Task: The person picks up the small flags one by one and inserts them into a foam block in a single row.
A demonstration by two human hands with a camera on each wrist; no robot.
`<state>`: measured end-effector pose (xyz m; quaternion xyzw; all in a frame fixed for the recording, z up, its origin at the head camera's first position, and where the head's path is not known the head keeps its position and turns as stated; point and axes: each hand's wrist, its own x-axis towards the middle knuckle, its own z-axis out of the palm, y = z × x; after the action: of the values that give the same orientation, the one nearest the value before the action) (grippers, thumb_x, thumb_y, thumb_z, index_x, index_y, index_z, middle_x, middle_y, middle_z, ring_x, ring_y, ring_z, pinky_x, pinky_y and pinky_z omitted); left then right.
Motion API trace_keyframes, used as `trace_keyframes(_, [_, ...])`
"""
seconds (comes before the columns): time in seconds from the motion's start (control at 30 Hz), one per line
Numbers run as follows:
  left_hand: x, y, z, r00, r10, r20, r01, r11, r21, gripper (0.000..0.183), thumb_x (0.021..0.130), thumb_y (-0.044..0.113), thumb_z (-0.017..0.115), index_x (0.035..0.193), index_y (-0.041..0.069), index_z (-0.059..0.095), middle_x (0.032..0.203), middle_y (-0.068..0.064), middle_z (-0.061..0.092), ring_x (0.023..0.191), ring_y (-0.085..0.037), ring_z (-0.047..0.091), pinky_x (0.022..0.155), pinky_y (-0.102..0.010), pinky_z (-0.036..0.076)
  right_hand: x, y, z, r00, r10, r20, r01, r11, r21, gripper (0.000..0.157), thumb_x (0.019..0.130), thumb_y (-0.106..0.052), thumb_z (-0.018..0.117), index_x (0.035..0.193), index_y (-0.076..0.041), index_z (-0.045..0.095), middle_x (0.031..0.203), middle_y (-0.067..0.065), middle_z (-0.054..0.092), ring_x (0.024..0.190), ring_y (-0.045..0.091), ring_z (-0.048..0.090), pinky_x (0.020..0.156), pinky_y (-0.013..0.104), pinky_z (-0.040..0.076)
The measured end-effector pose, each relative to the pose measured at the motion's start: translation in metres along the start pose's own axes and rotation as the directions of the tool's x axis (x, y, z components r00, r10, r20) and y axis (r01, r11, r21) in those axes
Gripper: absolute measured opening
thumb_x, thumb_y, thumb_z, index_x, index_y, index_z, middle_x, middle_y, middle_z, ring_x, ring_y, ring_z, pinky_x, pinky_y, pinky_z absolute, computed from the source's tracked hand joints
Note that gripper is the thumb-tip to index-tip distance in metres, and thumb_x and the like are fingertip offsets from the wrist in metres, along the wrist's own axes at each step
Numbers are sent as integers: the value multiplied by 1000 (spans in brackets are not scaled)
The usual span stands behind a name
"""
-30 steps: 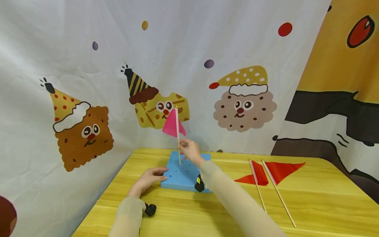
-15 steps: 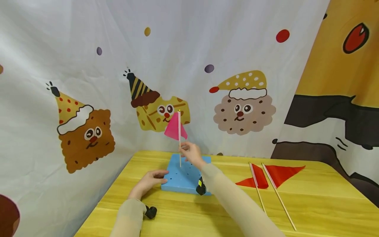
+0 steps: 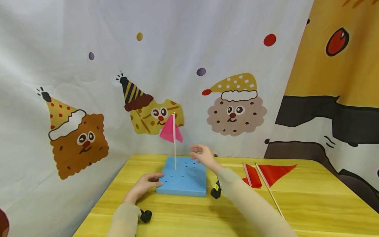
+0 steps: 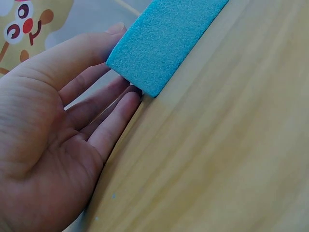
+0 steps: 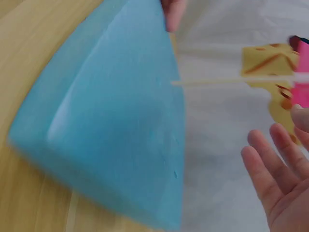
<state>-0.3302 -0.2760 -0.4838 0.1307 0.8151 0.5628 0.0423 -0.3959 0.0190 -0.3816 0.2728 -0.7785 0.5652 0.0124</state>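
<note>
A blue foam block (image 3: 181, 184) with small holes in its top lies on the table. In the head view, a pink triangular flag (image 3: 167, 131) on a thin wooden stick stands upright in the block, left of its middle. My left hand (image 3: 142, 186) touches the block's left side; the left wrist view shows relaxed fingers (image 4: 116, 126) at its corner. Apart from the flag, my right hand (image 3: 205, 156) hovers over the block's back right part with nothing in it. The right wrist view shows its fingers (image 5: 263, 169) spread beside the stick (image 5: 217, 81).
Right of the block lie two red triangular flags, one (image 3: 253, 176) partly covered by the right sleeve (image 3: 251, 200), the other (image 3: 276, 173) farther right. A white cloth (image 3: 189, 39) with cartoon prints hangs behind the wooden table (image 3: 174, 217).
My right hand has let go of the pink flag's stick and moved right, away from it. The flag stays upright. My left hand keeps its place at the block; the head view shifted slightly.
</note>
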Motion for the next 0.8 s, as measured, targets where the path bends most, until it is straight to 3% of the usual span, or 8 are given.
trace_keyframes(0.2, [0,-1,3,1000,-17,-3,17,1000,5,48,77,31,68,122,19,55,127,-5,47,119,-28,39,94,-45,35,-40,26,-54,991,115,-68,-109,990,87,32,82,-24,64,111,-10,58,97,14,61,81,33,61,62,42,52])
trace_keyframes(0.33, [0,0,1,1000,-23,-15,23,1000,5,48,77,30,68,121,18,55,126,-5,48,118,-28,39,94,-45,35,-70,37,-88,975,207,-79,-200,976,92,33,82,-26,64,111,-12,57,99,16,60,83,33,61,68,45,50])
trace_keyframes(0.6, [2,0,-1,999,-39,-13,39,999,-10,47,77,29,68,121,18,55,126,-5,48,117,-28,40,94,-45,35,-116,50,-141,942,326,-84,-333,939,-85,45,73,-36,70,102,-2,59,95,19,60,75,35,61,63,47,50])
trace_keyframes(0.8, [2,2,1,998,-57,-12,56,998,-25,48,77,28,68,122,16,55,125,-5,49,111,-25,46,92,-43,37,-144,58,-160,902,425,-69,-431,886,-173,33,74,-27,71,93,-2,62,83,19,62,64,31,60,56,41,52])
